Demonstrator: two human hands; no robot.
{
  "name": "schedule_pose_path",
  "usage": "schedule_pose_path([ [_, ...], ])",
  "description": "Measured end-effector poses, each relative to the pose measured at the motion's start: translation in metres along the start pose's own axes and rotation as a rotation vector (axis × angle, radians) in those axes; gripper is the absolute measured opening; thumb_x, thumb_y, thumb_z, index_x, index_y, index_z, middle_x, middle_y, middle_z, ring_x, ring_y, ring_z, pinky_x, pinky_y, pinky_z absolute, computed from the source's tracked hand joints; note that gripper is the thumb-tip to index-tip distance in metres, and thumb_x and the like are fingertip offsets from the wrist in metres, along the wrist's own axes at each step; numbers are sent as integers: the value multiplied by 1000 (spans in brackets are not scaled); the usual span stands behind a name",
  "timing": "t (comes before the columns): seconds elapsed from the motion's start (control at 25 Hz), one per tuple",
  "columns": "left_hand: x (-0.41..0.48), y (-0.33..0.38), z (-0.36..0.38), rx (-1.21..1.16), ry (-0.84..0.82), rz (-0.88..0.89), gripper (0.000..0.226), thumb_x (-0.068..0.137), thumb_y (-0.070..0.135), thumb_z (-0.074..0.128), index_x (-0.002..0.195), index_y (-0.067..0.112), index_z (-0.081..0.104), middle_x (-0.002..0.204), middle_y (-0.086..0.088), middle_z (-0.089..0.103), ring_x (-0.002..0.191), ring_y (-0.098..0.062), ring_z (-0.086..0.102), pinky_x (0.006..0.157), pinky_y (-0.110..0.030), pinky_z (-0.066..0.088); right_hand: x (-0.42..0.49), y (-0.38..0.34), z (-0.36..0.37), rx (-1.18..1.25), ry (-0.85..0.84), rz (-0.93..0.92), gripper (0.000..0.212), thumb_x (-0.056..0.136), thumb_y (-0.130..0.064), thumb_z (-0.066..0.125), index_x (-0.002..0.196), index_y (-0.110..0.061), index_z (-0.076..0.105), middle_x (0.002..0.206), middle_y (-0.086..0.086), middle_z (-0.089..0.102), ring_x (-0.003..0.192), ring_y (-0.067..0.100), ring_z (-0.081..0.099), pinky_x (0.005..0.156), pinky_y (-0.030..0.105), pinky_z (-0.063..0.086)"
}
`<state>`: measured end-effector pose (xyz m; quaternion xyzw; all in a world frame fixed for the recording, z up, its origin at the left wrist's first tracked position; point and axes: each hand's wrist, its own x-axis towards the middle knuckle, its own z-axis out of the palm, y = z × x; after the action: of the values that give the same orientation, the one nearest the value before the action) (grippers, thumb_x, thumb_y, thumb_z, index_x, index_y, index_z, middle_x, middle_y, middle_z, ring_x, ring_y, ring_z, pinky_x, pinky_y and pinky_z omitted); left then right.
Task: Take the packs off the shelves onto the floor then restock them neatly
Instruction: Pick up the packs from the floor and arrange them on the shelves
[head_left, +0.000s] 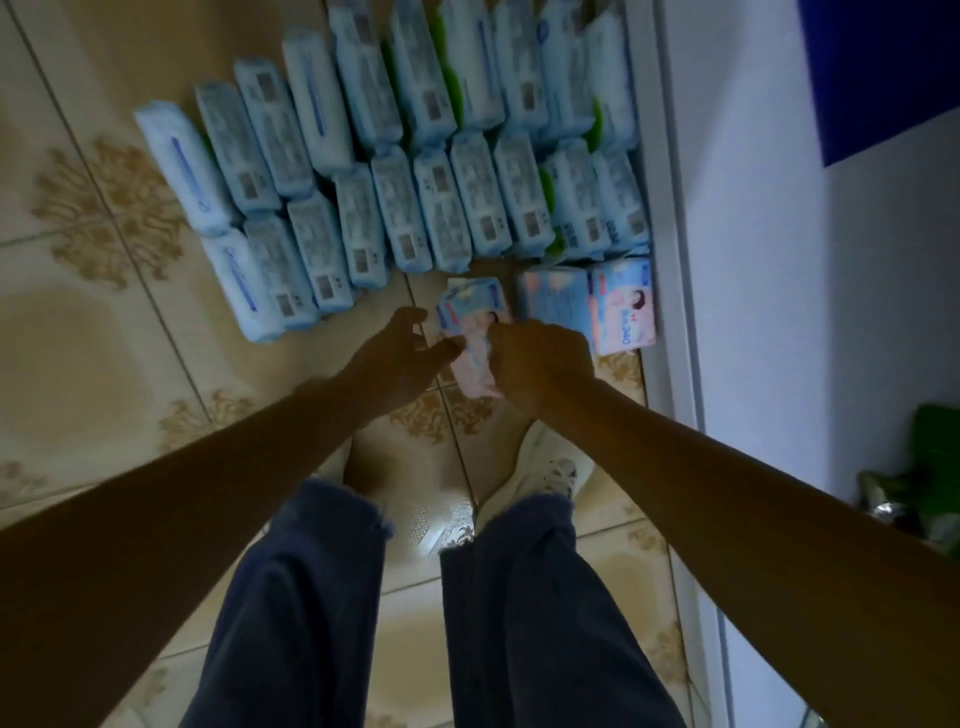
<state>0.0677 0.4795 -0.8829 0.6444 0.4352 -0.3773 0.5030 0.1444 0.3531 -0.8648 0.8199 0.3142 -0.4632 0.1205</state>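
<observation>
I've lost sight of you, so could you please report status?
Right hand grips pink pack; left hand open beside it. Blue packs rowed on floor. Nothing blocking.

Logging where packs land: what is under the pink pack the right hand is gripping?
Only patterned floor tile shows below the pink pack. The right hand covers its near corner, so whether it rests on the floor cannot be told.

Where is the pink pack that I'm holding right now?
Head view, centre: the pink pack is gripped by the right hand, left hand open at its other side, just below the blue packs and left of two other pink packs.
</observation>
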Motion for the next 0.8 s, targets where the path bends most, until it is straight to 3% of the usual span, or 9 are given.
schedule_pose_path([
  [0.08, -38, 21, -23, -193, 20, -17, 84, 84, 46, 66, 150, 22, 20, 141, -7, 46, 106, -18, 54, 75, -24, 44, -41, -1, -32, -80, 109, -181, 43, 93, -30, 56, 132, -12, 49, 111, 9, 66, 98, 28, 65, 79, 39, 49],
  [0.12, -59, 35, -35, -270, 16, -17, 86, 82, 44, 68, 150, 25, 19, 142, -2, 44, 114, -18, 52, 80, -25, 42, -62, -1, -49, -153, 240, -309, 47, 82, -27, 69, 123, -9, 57, 94, 9, 70, 80, 27, 68, 69, 36, 49],
  [0.2, -110, 60, -64, -388, -35, -27, 68, 85, 39, 68, 142, 31, 32, 125, 11, 52, 107, -12, 56, 80, -28, 44, -107, -5, -91, -185, 449, -487, 41, 52, -15, 85, 89, -6, 70, 58, 7, 64, 46, 26, 59, 52, 29, 45],
  [0.24, -136, 70, -77, -414, -60, -17, 54, 84, 39, 69, 131, 33, 42, 116, 13, 58, 98, -10, 60, 76, -27, 48, -129, -8, -113, -170, 514, -562, 35, 44, -9, 85, 76, -7, 69, 53, 6, 60, 41, 25, 56, 49, 27, 44],
  [0.36, -212, 98, -118, -441, -69, 50, 58, 75, 47, 77, 123, 23, 56, 113, -3, 68, 95, -18, 68, 67, -27, 56, -201, -21, -184, -174, 476, -644, 22, 56, -12, 82, 71, -12, 67, 61, 8, 65, 51, 27, 61, 54, 29, 48],
  [0.48, -299, 124, -158, -526, 1, 123, 53, 80, 40, 75, 124, 19, 53, 115, -6, 66, 95, -20, 67, 66, -27, 57, -274, -36, -244, -23, 432, -433, 18, 88, -34, 62, 93, -17, 65, 89, 5, 70, 76, 25, 65, 65, 32, 47],
  [0.64, -427, 143, -194, -715, -10, 341, 40, 91, 16, 63, 127, 13, 46, 117, -8, 64, 102, -24, 66, 74, -30, 59, -392, -70, -297, 555, 565, -148, 35, 85, -45, 65, 109, -24, 51, 109, -5, 62, 89, 13, 60, 68, 24, 46],
  [0.72, -479, 152, -207, -803, -146, 492, 50, 91, 10, 59, 137, 10, 39, 126, -13, 61, 111, -26, 64, 82, -35, 58, -448, -95, -310, 988, 680, -71, 54, 78, -43, 74, 118, -33, 39, 109, -16, 58, 92, 0, 60, 74, 18, 51],
  [0.8, -525, 168, -211, -802, -329, 624, 53, 92, 13, 59, 140, 14, 37, 133, -13, 57, 118, -27, 59, 90, -39, 56, -499, -115, -318, 1312, 811, -30, 82, 74, -39, 78, 137, -36, 25, 118, -15, 57, 100, -2, 61, 83, 20, 53],
])
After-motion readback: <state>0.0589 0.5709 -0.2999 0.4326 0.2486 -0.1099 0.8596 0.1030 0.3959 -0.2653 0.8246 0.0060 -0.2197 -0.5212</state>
